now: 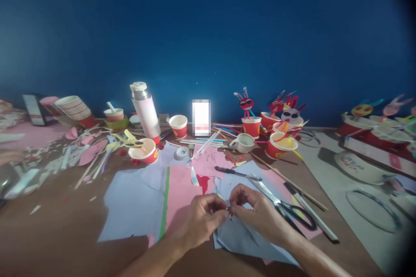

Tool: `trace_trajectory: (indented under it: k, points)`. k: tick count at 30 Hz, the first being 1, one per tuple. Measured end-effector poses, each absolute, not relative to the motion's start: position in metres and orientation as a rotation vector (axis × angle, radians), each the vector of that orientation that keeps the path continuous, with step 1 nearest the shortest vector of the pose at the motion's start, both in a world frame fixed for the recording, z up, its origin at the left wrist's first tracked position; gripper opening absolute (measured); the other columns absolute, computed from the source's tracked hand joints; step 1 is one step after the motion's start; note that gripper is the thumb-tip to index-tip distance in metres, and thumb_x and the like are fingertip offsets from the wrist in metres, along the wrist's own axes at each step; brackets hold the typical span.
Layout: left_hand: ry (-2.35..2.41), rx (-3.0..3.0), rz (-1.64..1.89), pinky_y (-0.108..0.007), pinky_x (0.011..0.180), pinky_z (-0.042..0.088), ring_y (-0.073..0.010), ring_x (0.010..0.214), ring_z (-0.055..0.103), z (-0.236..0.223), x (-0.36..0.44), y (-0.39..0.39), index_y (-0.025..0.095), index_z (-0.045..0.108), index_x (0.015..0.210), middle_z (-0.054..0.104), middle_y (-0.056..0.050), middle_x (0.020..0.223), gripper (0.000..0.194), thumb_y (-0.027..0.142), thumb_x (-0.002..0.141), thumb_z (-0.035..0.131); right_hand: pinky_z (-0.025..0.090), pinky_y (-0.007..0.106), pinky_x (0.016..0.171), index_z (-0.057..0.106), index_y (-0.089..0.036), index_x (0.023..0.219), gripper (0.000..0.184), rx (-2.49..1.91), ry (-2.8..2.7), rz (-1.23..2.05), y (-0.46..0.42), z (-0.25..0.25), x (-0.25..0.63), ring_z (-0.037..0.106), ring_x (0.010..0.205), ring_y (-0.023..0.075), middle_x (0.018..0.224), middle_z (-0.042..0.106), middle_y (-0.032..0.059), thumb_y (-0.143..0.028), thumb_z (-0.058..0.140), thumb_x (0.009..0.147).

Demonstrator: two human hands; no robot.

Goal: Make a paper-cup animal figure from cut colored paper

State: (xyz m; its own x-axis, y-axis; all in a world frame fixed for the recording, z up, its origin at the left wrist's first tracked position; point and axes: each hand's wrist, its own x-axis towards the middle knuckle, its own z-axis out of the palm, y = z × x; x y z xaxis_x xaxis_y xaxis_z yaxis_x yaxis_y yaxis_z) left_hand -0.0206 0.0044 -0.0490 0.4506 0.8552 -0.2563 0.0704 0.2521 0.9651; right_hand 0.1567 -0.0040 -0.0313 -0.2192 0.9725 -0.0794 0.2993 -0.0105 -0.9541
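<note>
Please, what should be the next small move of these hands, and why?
Perhaps hold the small piece with the left hand and ease the right hand slightly away: both hands' fingertips meet at it and hide most of it, so its shape is unclear.

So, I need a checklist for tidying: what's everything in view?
Wall: one, blue, back
Table: one, brown, below
Flask: one, whitish, back left
Paper cups: many, red-white, back
Figures: several, mostly red, in right-hand cups
Mug: one, white, centre right
Straws: several, white and coloured, centre
Sheets: several, blue and pink, around hands
Scraps: many, pink and white, left
Tube: one, white-blue, centre
Pen: one, black, beyond hands
Scissors: one pair, black-handled, right
Marker: one, white-black, beyond scissors
Bowl: one, white, far right
Small piece: one, reddish, between fingertips; unclear
Left hand, right hand: bare, front centre
</note>
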Motion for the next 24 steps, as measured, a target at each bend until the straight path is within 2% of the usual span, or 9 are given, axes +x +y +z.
trace_trajectory:
  k: [6, 9, 12, 14, 16, 20, 24]
  points:
    - [0.962, 1.270, 0.723, -0.020, 0.050, 0.030, -0.0079, 0.054, 0.040, -0.042, -0.018, 0.006, 0.012, 0.060, 0.071, 0.048, 0.003, 0.058, 0.016, 0.028, 0.075, 0.061, 0.037, 0.021, 0.056, 0.058, -0.017, 0.079, 0.005, -1.337, -1.529, 1.413, -0.003, -0.035, 0.158, 0.049, 0.061, 0.0107, 0.065, 0.055, -0.0034, -0.020, 0.055, 0.076]
    - [0.982, 1.303, 0.728, -0.019, 0.049, 0.028, -0.0075, 0.053, 0.037, -0.038, -0.018, 0.006, 0.012, 0.060, 0.069, 0.044, 0.004, 0.056, 0.017, 0.028, 0.076, 0.061, 0.038, 0.022, 0.058, 0.062, -0.017, 0.073, 0.008, -1.386, -1.589, 1.376, -0.002, -0.033, 0.159, 0.051, 0.063, 0.0114, 0.066, 0.059, -0.0024, -0.022, 0.057, 0.076]
    - [0.976, 1.340, 0.718, -0.019, 0.051, 0.031, -0.0083, 0.056, 0.041, -0.036, -0.019, 0.006, 0.012, 0.061, 0.073, 0.048, 0.002, 0.060, 0.018, 0.030, 0.077, 0.059, 0.041, 0.022, 0.059, 0.063, -0.018, 0.071, 0.009, -1.419, -1.656, 1.289, 0.000, -0.030, 0.162, 0.054, 0.062, 0.0120, 0.064, 0.061, -0.0027, -0.021, 0.056, 0.076]
    - [0.977, 1.352, 0.720, -0.019, 0.055, 0.037, -0.0098, 0.061, 0.047, -0.034, -0.019, 0.006, 0.013, 0.063, 0.084, 0.055, 0.000, 0.069, 0.019, 0.031, 0.079, 0.057, 0.042, 0.023, 0.061, 0.064, -0.019, 0.073, 0.010, -1.428, -1.706, 1.211, 0.002, -0.030, 0.168, 0.056, 0.064, 0.0128, 0.066, 0.062, -0.0025, -0.022, 0.056, 0.077]
    - [1.000, 1.426, 0.735, -0.020, 0.059, 0.040, -0.0111, 0.066, 0.051, -0.033, -0.021, 0.006, 0.015, 0.062, 0.091, 0.058, -0.002, 0.077, 0.021, 0.032, 0.083, 0.053, 0.041, 0.025, 0.065, 0.064, -0.019, 0.076, 0.011, -1.447, -1.800, 1.002, 0.005, -0.031, 0.177, 0.057, 0.068, 0.0138, 0.070, 0.064, -0.0016, -0.023, 0.054, 0.080]
    - [1.004, 1.834, 0.793, -0.023, 0.063, 0.042, -0.0134, 0.070, 0.052, -0.035, -0.022, 0.005, 0.015, 0.061, 0.084, 0.058, -0.004, 0.077, 0.020, 0.025, 0.088, 0.044, 0.036, 0.031, 0.072, 0.063, -0.019, 0.081, 0.012, -1.413, -2.081, 0.371, 0.003, -0.045, 0.189, 0.056, 0.075, 0.0173, 0.077, 0.065, 0.0026, -0.019, 0.052, 0.084]
    - [0.906, 2.216, 0.842, -0.028, 0.071, 0.043, -0.0158, 0.076, 0.052, -0.046, -0.020, 0.004, 0.015, 0.060, 0.085, 0.059, -0.006, 0.079, 0.019, 0.015, 0.088, 0.041, 0.032, 0.034, 0.072, 0.062, -0.020, 0.079, 0.018, -1.297, -2.355, 0.045, -0.010, -0.065, 0.186, 0.052, 0.068, 0.0170, 0.072, 0.062, 0.0028, -0.014, 0.047, 0.086]
